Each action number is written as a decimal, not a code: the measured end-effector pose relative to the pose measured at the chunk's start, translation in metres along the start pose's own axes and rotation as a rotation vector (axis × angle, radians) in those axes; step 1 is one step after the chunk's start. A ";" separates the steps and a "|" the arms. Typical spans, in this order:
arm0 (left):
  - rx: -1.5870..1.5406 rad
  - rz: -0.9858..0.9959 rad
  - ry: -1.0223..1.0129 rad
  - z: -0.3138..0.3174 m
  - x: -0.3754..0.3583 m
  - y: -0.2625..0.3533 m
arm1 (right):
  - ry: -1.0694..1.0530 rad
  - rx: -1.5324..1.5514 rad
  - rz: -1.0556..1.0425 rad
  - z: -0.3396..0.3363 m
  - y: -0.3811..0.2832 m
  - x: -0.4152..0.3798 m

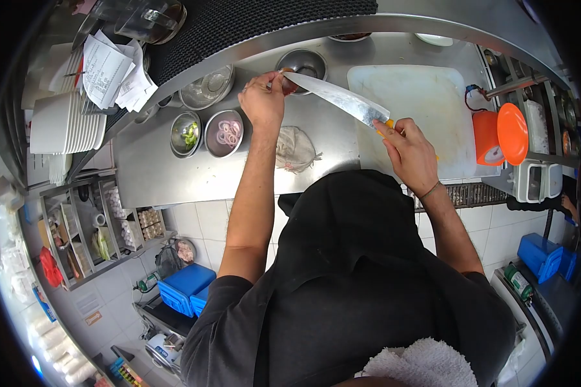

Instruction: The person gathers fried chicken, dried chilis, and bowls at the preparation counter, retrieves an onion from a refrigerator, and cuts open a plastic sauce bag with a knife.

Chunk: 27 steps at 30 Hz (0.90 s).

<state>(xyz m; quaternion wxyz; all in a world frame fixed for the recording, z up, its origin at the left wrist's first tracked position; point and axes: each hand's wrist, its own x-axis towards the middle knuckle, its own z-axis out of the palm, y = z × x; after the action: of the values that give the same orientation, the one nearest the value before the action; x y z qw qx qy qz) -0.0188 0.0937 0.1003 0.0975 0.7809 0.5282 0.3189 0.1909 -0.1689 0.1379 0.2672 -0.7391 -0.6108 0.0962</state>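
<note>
My right hand (412, 155) is closed round the yellow handle of a large chef's knife (342, 98). The blade slants up and left, its tip at the fingers of my left hand (263, 100). Those fingers are pinched together beside a small reddish piece (288, 85) that I cannot name; the blade partly covers it. Just behind is a dark metal bowl (305, 62). Left of my left hand stand a metal bowl of sliced onion rings (228, 133) and a smaller one with chopped green pieces (190, 135). A crumpled greyish cloth (295, 149) lies on the steel counter.
A white cutting board (410, 116) covers the right of the counter. Beyond it is an orange kitchen scale (490, 138). Another metal bowl (208, 87) stands at the back left. The raised shelf (258, 29) overhangs the counter's far side, with stacked white plates (68, 126) leftward.
</note>
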 end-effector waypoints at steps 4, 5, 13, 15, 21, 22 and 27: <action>0.030 0.054 0.054 0.003 -0.003 0.000 | 0.005 -0.005 0.015 0.003 -0.004 -0.001; 0.026 0.055 0.059 0.003 -0.003 0.000 | 0.010 -0.001 0.018 0.005 -0.004 -0.001; -0.032 -0.017 -0.065 0.001 -0.005 0.009 | 0.052 -0.013 -0.008 0.006 -0.003 0.000; -0.033 0.002 -0.058 0.004 -0.007 0.009 | 0.068 -0.013 -0.013 0.007 -0.004 0.002; -0.062 0.021 -0.092 0.011 -0.018 0.023 | 0.111 0.008 0.005 0.007 -0.009 0.010; -0.086 -0.003 -0.098 0.013 -0.020 0.023 | 0.114 0.010 0.022 0.007 -0.007 0.012; -0.315 -0.124 -0.121 0.011 -0.015 0.019 | 0.148 -0.052 0.100 0.013 0.019 0.007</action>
<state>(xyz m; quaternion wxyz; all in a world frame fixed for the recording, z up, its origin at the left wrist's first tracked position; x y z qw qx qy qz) -0.0007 0.0742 0.0949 0.2699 0.7397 0.5117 0.3436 0.2028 -0.1611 0.1187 0.2871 -0.7804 -0.5541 0.0386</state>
